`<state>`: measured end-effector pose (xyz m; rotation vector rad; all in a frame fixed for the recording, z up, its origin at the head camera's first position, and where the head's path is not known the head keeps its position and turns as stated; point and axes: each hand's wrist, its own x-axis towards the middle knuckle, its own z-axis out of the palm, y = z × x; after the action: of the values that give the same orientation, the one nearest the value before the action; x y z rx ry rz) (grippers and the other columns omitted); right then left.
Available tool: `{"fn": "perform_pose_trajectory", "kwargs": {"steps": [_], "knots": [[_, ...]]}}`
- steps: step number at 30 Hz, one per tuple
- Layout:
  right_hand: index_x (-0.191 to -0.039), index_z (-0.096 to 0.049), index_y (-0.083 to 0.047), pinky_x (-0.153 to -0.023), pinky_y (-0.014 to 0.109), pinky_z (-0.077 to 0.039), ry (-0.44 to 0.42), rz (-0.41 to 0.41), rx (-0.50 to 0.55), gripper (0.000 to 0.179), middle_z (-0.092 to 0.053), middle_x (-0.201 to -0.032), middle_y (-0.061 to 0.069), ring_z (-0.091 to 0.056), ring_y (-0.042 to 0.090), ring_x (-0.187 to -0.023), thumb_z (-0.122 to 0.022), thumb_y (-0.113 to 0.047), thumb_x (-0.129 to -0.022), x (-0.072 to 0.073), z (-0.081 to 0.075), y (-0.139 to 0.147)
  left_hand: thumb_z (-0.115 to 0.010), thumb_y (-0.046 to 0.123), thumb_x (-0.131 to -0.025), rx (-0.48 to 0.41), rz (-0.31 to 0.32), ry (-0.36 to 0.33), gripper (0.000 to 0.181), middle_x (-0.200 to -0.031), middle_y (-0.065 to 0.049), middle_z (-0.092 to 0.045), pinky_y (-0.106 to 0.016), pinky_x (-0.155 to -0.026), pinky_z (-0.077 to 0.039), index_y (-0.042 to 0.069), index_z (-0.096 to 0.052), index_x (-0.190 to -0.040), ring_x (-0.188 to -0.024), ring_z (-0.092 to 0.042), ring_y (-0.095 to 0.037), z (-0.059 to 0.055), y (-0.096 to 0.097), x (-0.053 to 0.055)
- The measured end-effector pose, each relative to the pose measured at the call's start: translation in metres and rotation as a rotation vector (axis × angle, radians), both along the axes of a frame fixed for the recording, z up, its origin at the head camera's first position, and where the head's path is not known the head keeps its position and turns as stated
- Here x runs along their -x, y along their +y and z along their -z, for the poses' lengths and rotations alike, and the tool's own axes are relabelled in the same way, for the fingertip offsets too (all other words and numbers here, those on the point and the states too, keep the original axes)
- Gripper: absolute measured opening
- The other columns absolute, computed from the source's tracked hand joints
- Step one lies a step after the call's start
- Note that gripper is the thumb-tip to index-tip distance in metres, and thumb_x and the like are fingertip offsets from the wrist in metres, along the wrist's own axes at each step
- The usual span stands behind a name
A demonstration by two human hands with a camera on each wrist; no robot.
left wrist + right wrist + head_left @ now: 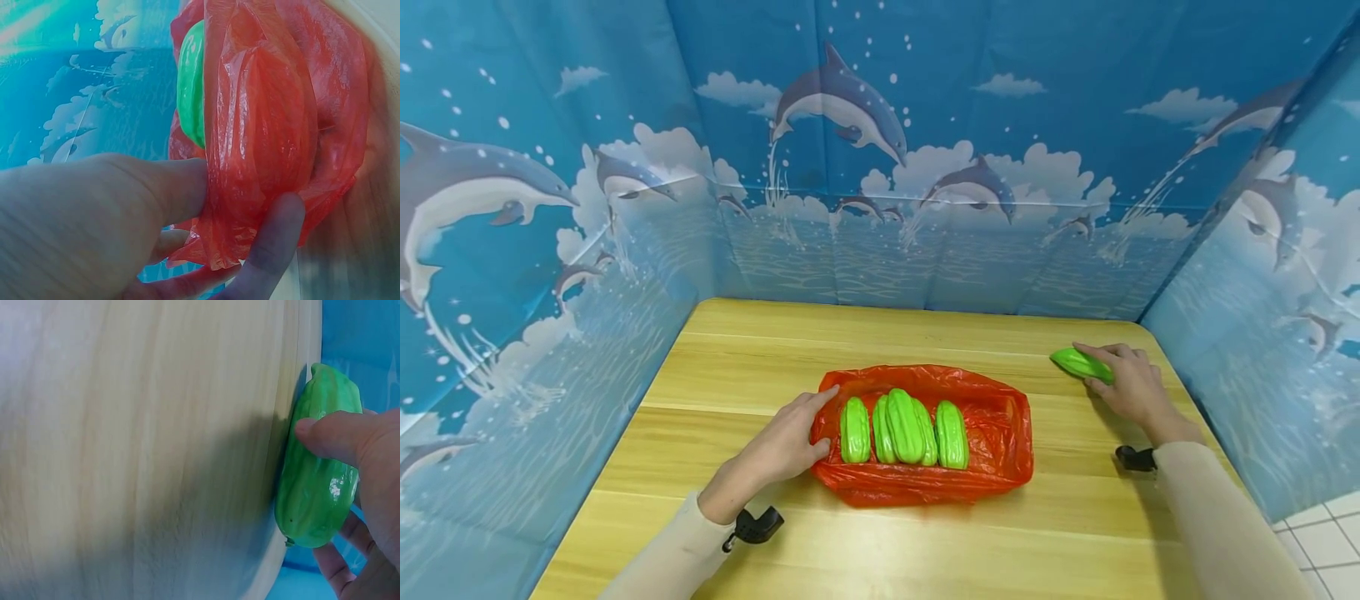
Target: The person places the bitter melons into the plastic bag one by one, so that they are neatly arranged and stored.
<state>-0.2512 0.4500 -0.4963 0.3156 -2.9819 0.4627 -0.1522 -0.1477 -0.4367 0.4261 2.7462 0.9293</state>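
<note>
A red plastic bag point(1000, 442) lies open on the table, holding several glossy green ridged vegetables point(905, 425) side by side, one lying on top of others. At the bag's left end is my left hand point(782, 437); the left wrist view shows its thumb and a finger on either side of the red plastic point(262, 125), holding it. Far to the right, my right hand point(1131, 387) grips another green ridged vegetable point(1078, 364) by the table's back right corner. In the right wrist view the thumb lies across this vegetable point(312, 494), with the other fingers partly hidden behind it.
The wooden table point(700, 358) has rounded back corners. A blue curtain point(880, 250) printed with dolphins and clouds stands along its back and sides. Pale floor tiles point(1322, 533) show at the lower right. Black wrist devices point(758, 525) sit at both wrists.
</note>
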Motion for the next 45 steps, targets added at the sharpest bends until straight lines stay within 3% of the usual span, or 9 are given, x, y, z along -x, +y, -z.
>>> {"fn": "perform_pose_trajectory", "kwargs": {"steps": [23, 38, 45], "knots": [[-0.172, -0.056, -0.012, -0.095, 0.085, -0.047, 0.011, -0.019, 0.015, 0.071, -0.06, -0.15, 0.044, -0.053, 0.067, -0.129, -0.083, -0.014, -0.107, -0.007, -0.009, -0.017, -0.08, 0.002, -0.102, -0.014, 0.015, 0.003, 0.086, -0.174, -0.025, -0.057, -0.068, -0.132, -0.05, 0.01, -0.045, -0.18, -0.161, -0.056, -0.05, 0.002, 0.001, -0.003], [-0.171, -0.057, -0.009, -0.095, 0.078, -0.052, 0.066, -0.054, 0.022, 0.072, -0.066, -0.144, 0.04, -0.059, 0.061, -0.124, -0.087, -0.018, -0.106, -0.014, -0.017, -0.037, -0.082, 0.002, -0.101, -0.027, -0.005, 0.004, 0.084, -0.166, -0.023, -0.063, -0.064, -0.126, -0.057, 0.008, -0.048, -0.178, -0.149, -0.066, -0.042, 0.006, 0.003, -0.008], [-0.17, -0.058, -0.009, -0.087, 0.065, -0.053, 0.081, -0.068, 0.042, 0.07, -0.067, -0.141, 0.038, -0.062, 0.056, -0.12, -0.086, -0.023, -0.108, -0.014, -0.025, -0.048, -0.084, 0.004, -0.101, -0.029, -0.01, -0.003, 0.084, -0.166, -0.023, -0.064, -0.065, -0.125, -0.057, 0.009, -0.049, -0.177, -0.148, -0.067, -0.042, 0.007, 0.003, -0.008]]}}
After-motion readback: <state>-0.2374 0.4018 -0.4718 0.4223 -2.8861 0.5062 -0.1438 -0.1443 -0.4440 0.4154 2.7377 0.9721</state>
